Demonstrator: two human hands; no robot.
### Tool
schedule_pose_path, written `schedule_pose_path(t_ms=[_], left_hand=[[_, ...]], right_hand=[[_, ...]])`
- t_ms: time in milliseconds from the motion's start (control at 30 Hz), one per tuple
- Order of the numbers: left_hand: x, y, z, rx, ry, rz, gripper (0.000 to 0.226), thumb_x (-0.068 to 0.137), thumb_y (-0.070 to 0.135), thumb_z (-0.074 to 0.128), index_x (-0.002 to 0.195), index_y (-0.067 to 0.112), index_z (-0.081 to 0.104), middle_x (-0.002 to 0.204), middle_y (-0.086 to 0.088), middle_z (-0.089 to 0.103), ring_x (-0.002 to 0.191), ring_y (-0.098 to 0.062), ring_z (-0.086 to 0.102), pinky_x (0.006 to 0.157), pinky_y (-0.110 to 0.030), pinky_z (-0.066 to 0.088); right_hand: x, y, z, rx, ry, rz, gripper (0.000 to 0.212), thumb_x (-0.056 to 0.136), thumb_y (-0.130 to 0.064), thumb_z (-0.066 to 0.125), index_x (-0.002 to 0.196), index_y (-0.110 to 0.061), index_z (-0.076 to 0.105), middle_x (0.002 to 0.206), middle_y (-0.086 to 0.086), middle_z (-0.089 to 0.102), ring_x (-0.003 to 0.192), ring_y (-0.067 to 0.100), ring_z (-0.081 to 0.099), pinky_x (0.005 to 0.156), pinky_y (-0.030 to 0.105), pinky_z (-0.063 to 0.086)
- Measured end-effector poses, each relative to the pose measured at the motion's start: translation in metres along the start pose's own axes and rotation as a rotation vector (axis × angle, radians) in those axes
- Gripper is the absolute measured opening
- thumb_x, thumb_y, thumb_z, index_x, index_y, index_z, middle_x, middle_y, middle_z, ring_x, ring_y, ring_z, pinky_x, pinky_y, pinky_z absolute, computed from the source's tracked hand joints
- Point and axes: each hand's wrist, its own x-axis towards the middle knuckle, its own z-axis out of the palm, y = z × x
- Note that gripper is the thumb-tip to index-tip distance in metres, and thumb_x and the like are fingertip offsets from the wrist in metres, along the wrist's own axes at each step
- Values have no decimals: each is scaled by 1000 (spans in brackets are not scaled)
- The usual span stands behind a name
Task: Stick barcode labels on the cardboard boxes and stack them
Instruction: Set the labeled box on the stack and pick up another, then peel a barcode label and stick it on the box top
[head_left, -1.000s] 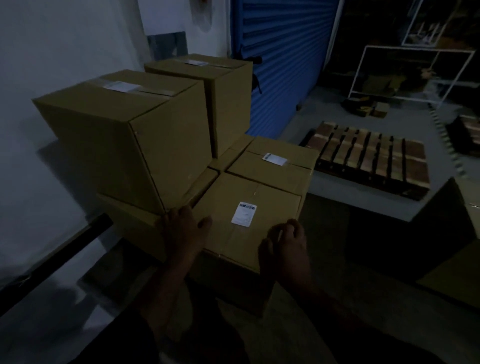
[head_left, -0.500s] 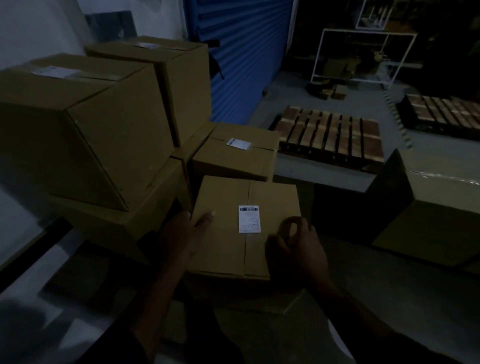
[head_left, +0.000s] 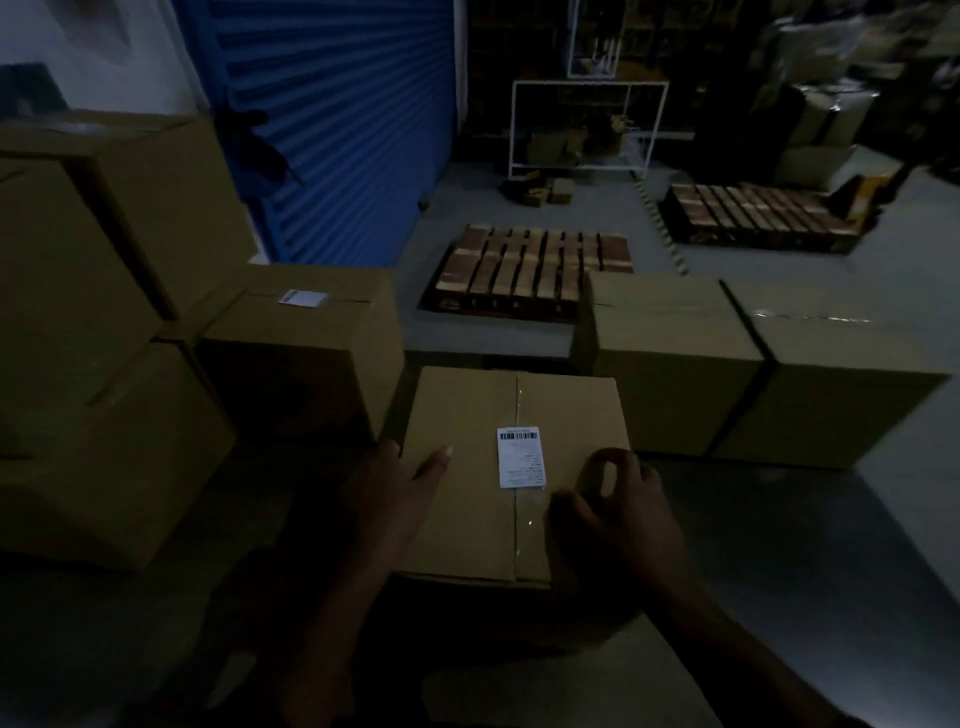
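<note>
A taped cardboard box (head_left: 467, 467) with a white barcode label (head_left: 521, 457) on its top is held in front of me. My left hand (head_left: 395, 493) grips its left edge, thumb lying on the top. My right hand (head_left: 618, 504) grips its near right corner with curled fingers. To the left stands a stack of cardboard boxes (head_left: 104, 291); the nearest of them (head_left: 311, 338) carries its own label (head_left: 303, 298). Two unlabelled boxes (head_left: 675, 353) sit side by side at the right on the floor.
A blue roller shutter (head_left: 337, 114) closes the wall behind the stack. Two wooden pallets (head_left: 530, 265) lie on the grey floor beyond the boxes. A white metal frame rack (head_left: 587, 124) and dark shelving stand at the back. The lighting is dim.
The labelled box has come away from the stack and moved right with both hands on it. My view has swung right, bringing the two unlabelled boxes into sight.
</note>
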Motion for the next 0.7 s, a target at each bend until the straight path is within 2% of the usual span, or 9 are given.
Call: schedule_pose_path(t_ms=[33,100,200,333,433,600,700], left_hand=[[-9,14,14,-15,-21,8,65,89,75,64,115,16,63,115,-6,67,92,-21,58,78,-34,40],[-25,36,41,-63,-65,11,70,88,74,65,126,15,60,124,-8,64,104,-26,61,83,-36,43],[-43,66,77,-83,-129,7,85,85,79,64,141,16,52,136,-10,60,121,-32,60,101,-45,49],[-62,99,110,-66,-174,82,80,81,81,64,128,17,56,129,-6,62,116,-30,61,100,-50,51],[-67,118,127,-33,-187,127,80,80,81,64,124,15,58,129,-10,62,119,-33,59,100,-49,49],[-66,133,147,2,-265,116,90,84,76,67,141,9,50,143,-14,55,130,-37,54,105,-45,46],[-59,136,153,-31,-261,159,95,77,77,74,141,14,44,146,-10,49,132,-33,50,106,-48,46]], right_hand=[[-3,15,-13,-8,13,13,73,83,-56,71,143,-32,37,152,9,36,124,28,54,93,47,54],[-7,45,-33,-13,26,30,74,83,-54,72,144,-30,38,152,9,36,125,28,53,93,48,54],[-11,84,-61,-1,53,73,76,83,-52,74,145,-28,37,152,10,35,126,29,52,91,44,53],[-12,122,-89,-2,102,132,75,83,-53,74,144,-29,38,152,12,35,126,31,52,92,43,52],[-9,145,-102,-9,111,160,74,82,-58,71,142,-31,37,151,11,36,122,30,55,95,49,54],[1,163,-112,-49,130,193,67,82,-63,67,136,-35,39,145,10,42,112,27,60,89,49,57],[3,162,-114,-161,176,159,59,88,-61,61,135,-32,42,149,9,40,125,27,51,97,45,52]])
